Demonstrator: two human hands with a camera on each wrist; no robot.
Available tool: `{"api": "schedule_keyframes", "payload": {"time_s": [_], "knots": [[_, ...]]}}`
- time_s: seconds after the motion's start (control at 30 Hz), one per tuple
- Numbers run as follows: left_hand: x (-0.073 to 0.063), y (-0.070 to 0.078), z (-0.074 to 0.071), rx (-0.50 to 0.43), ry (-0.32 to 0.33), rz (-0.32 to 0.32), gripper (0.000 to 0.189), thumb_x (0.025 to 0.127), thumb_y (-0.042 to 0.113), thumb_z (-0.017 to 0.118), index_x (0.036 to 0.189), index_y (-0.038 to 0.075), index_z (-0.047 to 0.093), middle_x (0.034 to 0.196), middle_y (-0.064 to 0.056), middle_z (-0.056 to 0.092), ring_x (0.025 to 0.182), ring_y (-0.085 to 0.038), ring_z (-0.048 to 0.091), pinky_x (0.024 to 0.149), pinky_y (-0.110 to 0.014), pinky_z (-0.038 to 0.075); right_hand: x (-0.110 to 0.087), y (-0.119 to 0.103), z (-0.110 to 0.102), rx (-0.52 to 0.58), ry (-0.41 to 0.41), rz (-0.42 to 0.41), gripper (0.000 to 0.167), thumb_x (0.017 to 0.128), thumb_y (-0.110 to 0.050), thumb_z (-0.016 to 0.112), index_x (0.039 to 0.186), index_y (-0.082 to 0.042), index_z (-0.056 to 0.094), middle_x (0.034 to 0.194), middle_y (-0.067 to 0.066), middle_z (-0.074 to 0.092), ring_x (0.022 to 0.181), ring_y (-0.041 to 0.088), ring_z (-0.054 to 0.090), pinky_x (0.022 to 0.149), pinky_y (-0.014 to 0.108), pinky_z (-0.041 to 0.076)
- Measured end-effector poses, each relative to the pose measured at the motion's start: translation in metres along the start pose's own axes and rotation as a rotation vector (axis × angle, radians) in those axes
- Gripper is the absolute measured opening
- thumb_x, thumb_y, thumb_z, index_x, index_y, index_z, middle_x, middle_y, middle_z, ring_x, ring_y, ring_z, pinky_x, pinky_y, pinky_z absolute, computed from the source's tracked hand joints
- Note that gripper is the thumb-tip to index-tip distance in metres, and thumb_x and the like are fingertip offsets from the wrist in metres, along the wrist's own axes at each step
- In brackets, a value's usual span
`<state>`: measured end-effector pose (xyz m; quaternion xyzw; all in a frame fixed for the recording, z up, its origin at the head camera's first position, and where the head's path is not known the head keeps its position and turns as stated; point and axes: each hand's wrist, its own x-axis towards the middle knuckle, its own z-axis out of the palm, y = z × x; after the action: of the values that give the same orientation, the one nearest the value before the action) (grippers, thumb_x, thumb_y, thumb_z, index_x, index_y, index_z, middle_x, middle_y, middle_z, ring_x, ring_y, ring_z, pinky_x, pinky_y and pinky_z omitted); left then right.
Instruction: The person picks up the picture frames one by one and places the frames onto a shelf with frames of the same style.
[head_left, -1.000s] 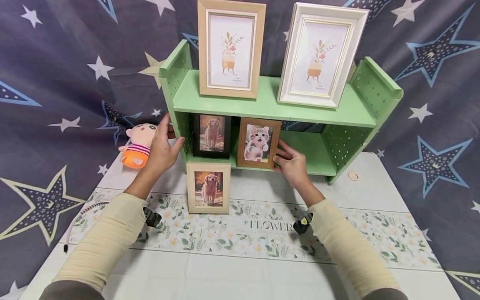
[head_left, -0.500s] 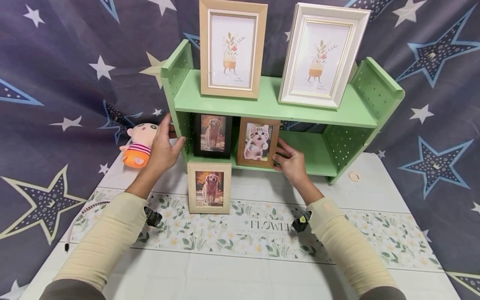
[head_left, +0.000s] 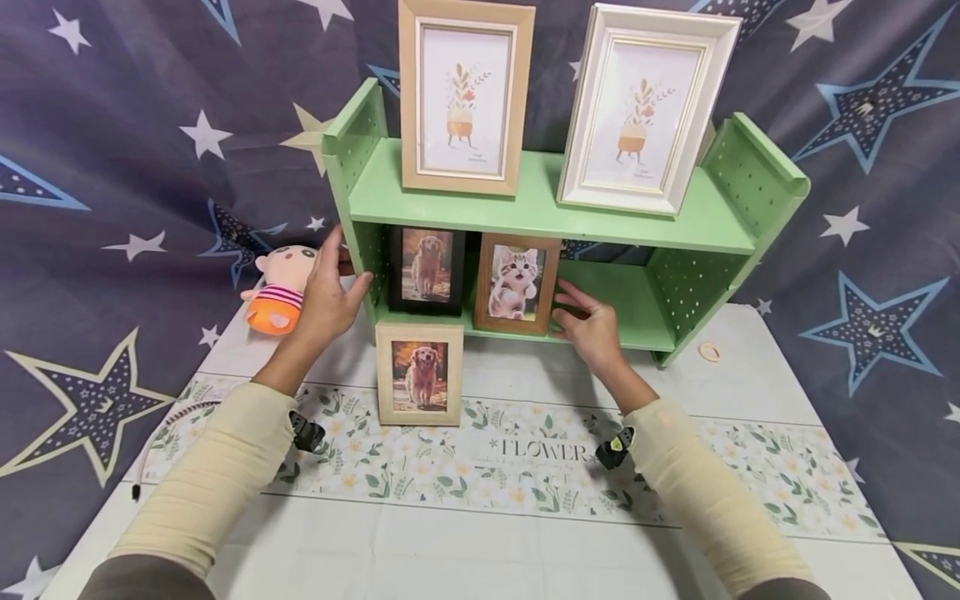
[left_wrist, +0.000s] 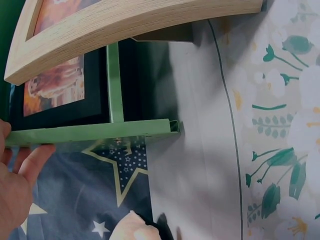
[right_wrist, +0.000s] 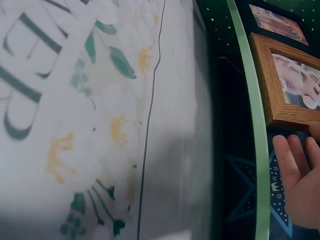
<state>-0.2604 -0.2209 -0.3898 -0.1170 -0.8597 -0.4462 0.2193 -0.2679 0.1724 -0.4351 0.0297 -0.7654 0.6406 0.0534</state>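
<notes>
My left hand (head_left: pixel 326 292) holds the left side panel of a green two-tier shelf (head_left: pixel 450 213); in the left wrist view its thumb lies on one side of the panel and its fingers on the other. On the lower tier stands a brown wooden photo frame (head_left: pixel 483 287) with a kitten picture. My right hand (head_left: pixel 595 332) is beside that frame's right edge, fingers extended. Its fingertips (right_wrist: pixel 281 142) sit just off the wood in the right wrist view. Left of it stands a black photo frame (head_left: pixel 426 271) with a dog picture.
A pale wooden frame (head_left: pixel 418 375) with a dog photo stands on the table before the shelf. Up top are a beige frame (head_left: pixel 463 108) and a white frame (head_left: pixel 648 112). A plush toy (head_left: pixel 279 296) sits left, a small ring (head_left: pixel 708 351) right.
My right hand has let go of the brown photo frame and drawn slightly to the right. The frame stays on the lower tier. My left hand keeps its place on the shelf's side panel.
</notes>
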Motion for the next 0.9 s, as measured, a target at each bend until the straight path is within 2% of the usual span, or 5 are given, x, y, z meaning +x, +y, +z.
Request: {"api": "schedule_keyframes", "payload": {"time_s": [0.23,0.5,0.67,0.8,0.9], "knots": [[0.001,0.001,-0.001,0.002,-0.002,-0.002,0.078,0.096,-0.001,0.061,0.162,0.01,0.022,0.138,-0.029,0.046,0.118,-0.043,0.058,0.106,-0.057,0.049,-0.009,-0.005,-0.008,-0.024,-0.004,-0.045,0.05,0.095,-0.002,0.068,0.143,-0.01,0.06,0.131,0.021,0.067,0.092,0.024,0.072,0.067,0.024,0.063],[0.0,0.003,-0.002,0.005,-0.007,-0.007,0.077,0.096,-0.001,0.062,0.162,0.01,0.022,0.137,-0.029,0.047,0.117,-0.042,0.058,0.106,-0.055,0.05,-0.028,-0.005,-0.01,-0.044,-0.049,-0.066,0.051,0.094,-0.003,0.07,0.143,-0.005,0.059,0.129,0.024,0.067,0.087,0.01,0.072,0.069,0.025,0.064],[0.0,0.004,-0.002,0.004,-0.004,-0.008,0.078,0.096,-0.001,0.061,0.162,0.01,0.022,0.137,-0.029,0.047,0.118,-0.043,0.058,0.106,-0.055,0.049,-0.037,-0.004,-0.004,0.014,-0.06,-0.083,0.052,0.092,0.002,0.071,0.142,-0.005,0.06,0.127,0.027,0.067,0.081,0.002,0.071,0.068,0.027,0.064],[-0.001,0.003,-0.001,0.007,-0.005,-0.009,0.077,0.096,-0.001,0.061,0.162,0.01,0.022,0.137,-0.029,0.047,0.118,-0.043,0.058,0.106,-0.055,0.049,-0.045,0.0,0.006,0.069,-0.1,-0.07,0.053,0.091,0.003,0.071,0.142,-0.006,0.06,0.127,0.029,0.066,0.08,0.002,0.072,0.069,0.03,0.065],[-0.001,0.003,-0.001,0.008,-0.006,-0.008,0.077,0.096,0.0,0.061,0.162,0.01,0.022,0.138,-0.029,0.047,0.118,-0.043,0.058,0.106,-0.055,0.049,-0.05,0.003,0.015,0.09,-0.124,-0.066,0.052,0.091,0.004,0.07,0.141,-0.005,0.06,0.126,0.03,0.066,0.082,0.005,0.073,0.071,0.038,0.065]]}}
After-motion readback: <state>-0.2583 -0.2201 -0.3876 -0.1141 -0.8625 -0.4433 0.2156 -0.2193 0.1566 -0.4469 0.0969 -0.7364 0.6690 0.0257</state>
